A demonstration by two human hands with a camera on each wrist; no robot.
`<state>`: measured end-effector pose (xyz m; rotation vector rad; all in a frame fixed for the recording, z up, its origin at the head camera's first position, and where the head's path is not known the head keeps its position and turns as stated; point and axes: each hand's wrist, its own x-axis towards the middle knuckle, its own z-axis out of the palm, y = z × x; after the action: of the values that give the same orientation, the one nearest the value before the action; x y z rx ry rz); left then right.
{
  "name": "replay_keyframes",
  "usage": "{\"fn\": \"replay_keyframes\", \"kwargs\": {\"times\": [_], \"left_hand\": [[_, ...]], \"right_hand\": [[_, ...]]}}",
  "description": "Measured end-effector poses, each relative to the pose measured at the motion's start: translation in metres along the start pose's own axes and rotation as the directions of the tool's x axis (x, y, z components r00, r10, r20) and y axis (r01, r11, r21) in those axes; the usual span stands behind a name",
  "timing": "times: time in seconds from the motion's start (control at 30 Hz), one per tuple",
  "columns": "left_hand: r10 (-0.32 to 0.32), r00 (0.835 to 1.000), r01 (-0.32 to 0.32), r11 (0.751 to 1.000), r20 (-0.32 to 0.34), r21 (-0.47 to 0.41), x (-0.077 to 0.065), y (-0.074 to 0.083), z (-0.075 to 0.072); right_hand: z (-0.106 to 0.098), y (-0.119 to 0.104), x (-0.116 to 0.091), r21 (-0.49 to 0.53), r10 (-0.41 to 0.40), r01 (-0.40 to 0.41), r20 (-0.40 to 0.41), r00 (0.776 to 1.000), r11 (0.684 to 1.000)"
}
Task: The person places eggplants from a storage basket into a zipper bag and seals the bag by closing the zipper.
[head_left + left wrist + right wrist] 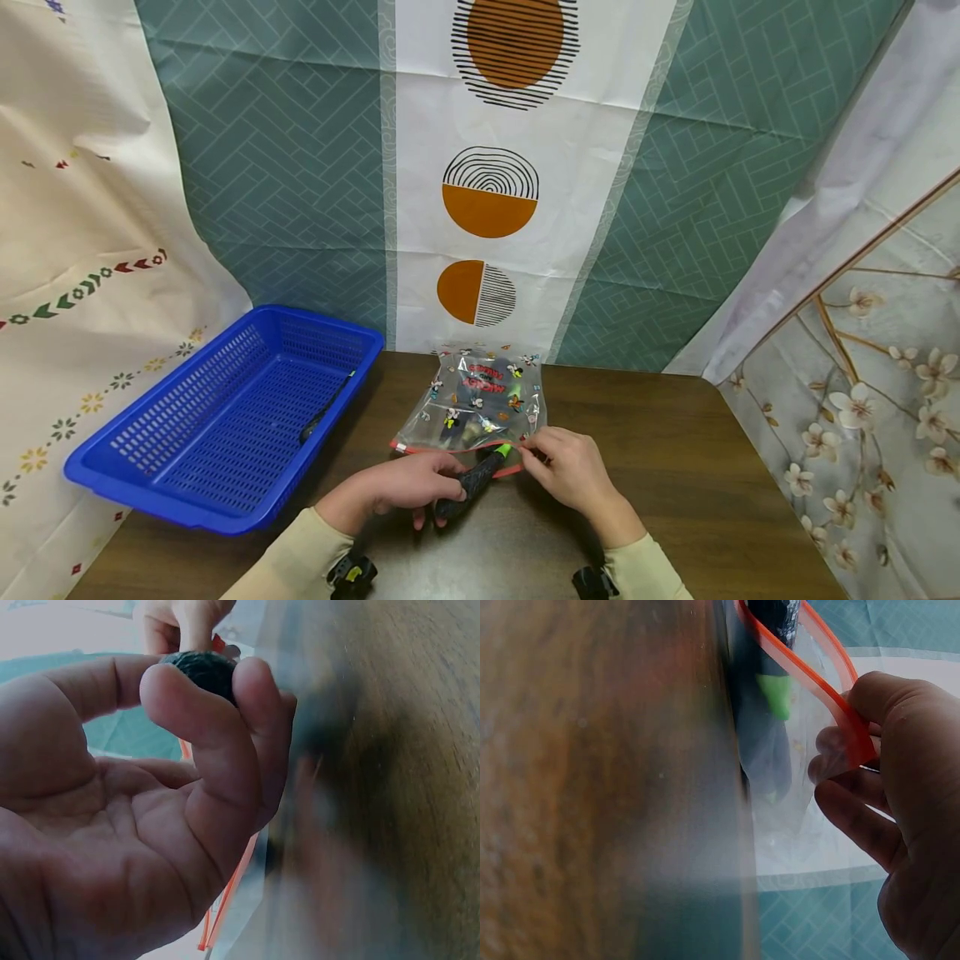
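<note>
A clear zip bag with red lettering and small cartoon figures lies on the table, its red-edged mouth towards me. My left hand grips a black, rough-textured stick-like object with a bright green end; its exact kind cannot be told. The green end sits inside the mouth of the bag, while the black end is outside in my fingers. In the right wrist view my right hand pinches the corner of the red rim, which bows apart. Other dark and green items show dimly through the plastic.
To the left stands a blue perforated plastic basket, holding a thin black object with a yellowish-green tip. Patterned cloth hangs behind the brown wooden table, and a floral sheet is at the right.
</note>
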<state>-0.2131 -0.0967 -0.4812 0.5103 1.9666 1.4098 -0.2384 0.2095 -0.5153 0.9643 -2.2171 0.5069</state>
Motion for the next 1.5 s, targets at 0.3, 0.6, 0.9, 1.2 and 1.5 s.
{"fn": "replay_keyframes", "kwargs": {"times": [0.3, 0.6, 0.9, 1.2, 1.5], "left_hand": [[-0.06, 0.998, 0.054, 0.985, -0.03, -0.167, -0.0003, 0.0, 0.0046], [-0.083, 0.996, 0.078, 0.983, -0.026, -0.164, -0.0005, -0.0016, 0.005], [-0.079, 0.996, 0.074, 0.985, -0.031, -0.154, 0.0007, -0.0021, 0.0055], [-0.079, 0.995, 0.067, 0.979, -0.054, -0.194, 0.0019, -0.0021, 0.0076], [-0.091, 0.994, 0.076, 0.973, -0.06, -0.22, 0.0026, -0.0024, 0.0096]], "right_hand": [[-0.0002, -0.0013, 0.0015, 0.002, -0.017, 0.017, -0.022, 1.0, 1.0], [-0.0011, -0.0021, 0.0012, 0.006, -0.017, 0.017, -0.023, 1.0, 1.0], [-0.0016, -0.0025, 0.0011, 0.006, -0.005, 0.005, -0.014, 1.0, 1.0], [-0.0014, -0.0021, 0.0012, 0.01, 0.003, -0.003, -0.009, 1.0, 1.0], [-0.0008, -0.0007, 0.0005, 0.002, 0.002, -0.002, 0.0, 1.0, 1.0]]}}
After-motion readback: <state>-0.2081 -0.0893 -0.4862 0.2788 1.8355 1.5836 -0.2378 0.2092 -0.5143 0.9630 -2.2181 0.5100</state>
